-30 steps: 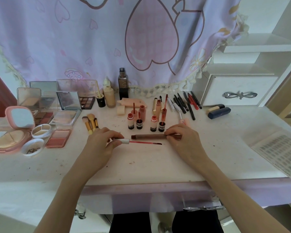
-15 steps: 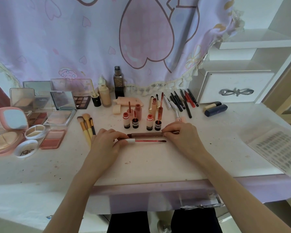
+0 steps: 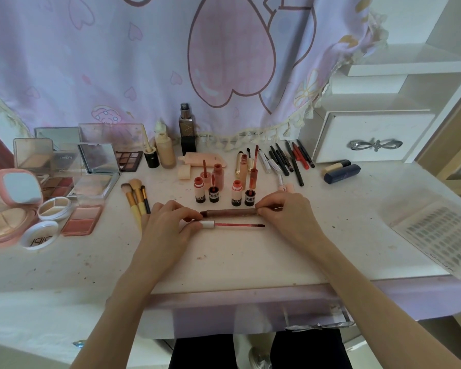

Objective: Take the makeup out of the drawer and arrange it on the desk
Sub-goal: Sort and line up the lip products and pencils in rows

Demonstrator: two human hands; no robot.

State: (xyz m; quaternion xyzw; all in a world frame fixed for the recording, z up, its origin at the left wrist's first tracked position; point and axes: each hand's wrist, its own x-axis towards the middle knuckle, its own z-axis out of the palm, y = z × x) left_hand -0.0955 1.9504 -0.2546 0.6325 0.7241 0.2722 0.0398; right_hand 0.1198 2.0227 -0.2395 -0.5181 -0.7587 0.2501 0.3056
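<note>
Lip-gloss tube and wand pinched flat by both hands' fingers.

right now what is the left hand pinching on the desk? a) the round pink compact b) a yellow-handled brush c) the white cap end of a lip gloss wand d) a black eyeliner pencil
c: the left hand pinches the white cap of the lip gloss wand, whose red applicator stem lies flat on the desk, just in front of the brown tube held at its far end by the right hand.

Three makeup brushes, four small lip-tint bottles, two tall foundation bottles, two hands.
</note>
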